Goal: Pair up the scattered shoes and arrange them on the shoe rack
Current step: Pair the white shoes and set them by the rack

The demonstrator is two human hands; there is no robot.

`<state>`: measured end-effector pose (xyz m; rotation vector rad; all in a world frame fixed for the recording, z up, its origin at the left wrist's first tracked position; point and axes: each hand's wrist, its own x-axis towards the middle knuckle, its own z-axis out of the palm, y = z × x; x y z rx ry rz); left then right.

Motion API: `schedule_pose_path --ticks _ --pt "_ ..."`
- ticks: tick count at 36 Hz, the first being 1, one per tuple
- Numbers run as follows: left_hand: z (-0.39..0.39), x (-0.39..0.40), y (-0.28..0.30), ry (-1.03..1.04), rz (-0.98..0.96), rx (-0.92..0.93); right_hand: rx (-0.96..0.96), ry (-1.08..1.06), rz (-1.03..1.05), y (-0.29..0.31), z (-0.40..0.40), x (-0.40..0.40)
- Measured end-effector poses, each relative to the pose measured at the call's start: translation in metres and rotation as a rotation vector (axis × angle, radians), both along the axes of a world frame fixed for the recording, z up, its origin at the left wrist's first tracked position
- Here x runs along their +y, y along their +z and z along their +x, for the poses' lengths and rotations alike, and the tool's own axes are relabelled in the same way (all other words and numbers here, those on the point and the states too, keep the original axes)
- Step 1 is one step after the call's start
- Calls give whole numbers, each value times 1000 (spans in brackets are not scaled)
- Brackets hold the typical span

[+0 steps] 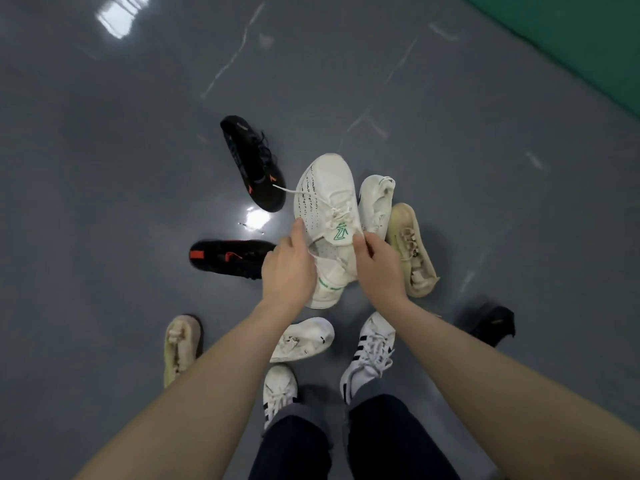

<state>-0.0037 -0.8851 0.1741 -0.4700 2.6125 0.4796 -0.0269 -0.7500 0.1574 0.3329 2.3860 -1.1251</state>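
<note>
A white knit sneaker with a green logo (325, 195) is held above the floor, toe pointing away from me. My left hand (289, 268) grips its collar on the left side, and my right hand (379, 265) grips the collar and tongue on the right. Scattered around it on the floor lie two black shoes with orange marks (254, 164) (228, 259), two beige shoes (414, 251) (181, 346), two other white shoes (375, 202) (301, 339) and a dark shoe (491, 322) at the right. No shoe rack is in view.
The grey glossy floor (138, 150) stretches away on all sides. A green strip (588, 39) borders it at the upper right. My own feet in white striped sneakers (370, 355) (278, 389) stand just below the held shoe.
</note>
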Motion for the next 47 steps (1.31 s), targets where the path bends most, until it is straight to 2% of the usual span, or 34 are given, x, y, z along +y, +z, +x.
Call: schedule_pose_path --ticks 2,7,15,21,26,30,34,47 --pt "-7 5 -21 13 16 -5 -7 -61 -17 -22 -5 9" --pt "-14 12 -85 57 58 0 -36 -110 105 -96 -13 28" --pt "-8 20 -180 80 106 7 -218 -92 349 -208 -18 54" --pt "-4 17 -224 49 110 31 -234 -38 504 -250 -17 52" --pt "-4 15 -239 61 127 21 -168 -29 590 -269 -17 46" --pt "-7 13 -236 75 103 14 -120 -2 588 -260 -18 44" --pt "-8 12 -213 121 88 35 -112 34 552 -224 -15 39" --pt "25 -19 -48 186 40 67 -46 234 564 -45 19 19"
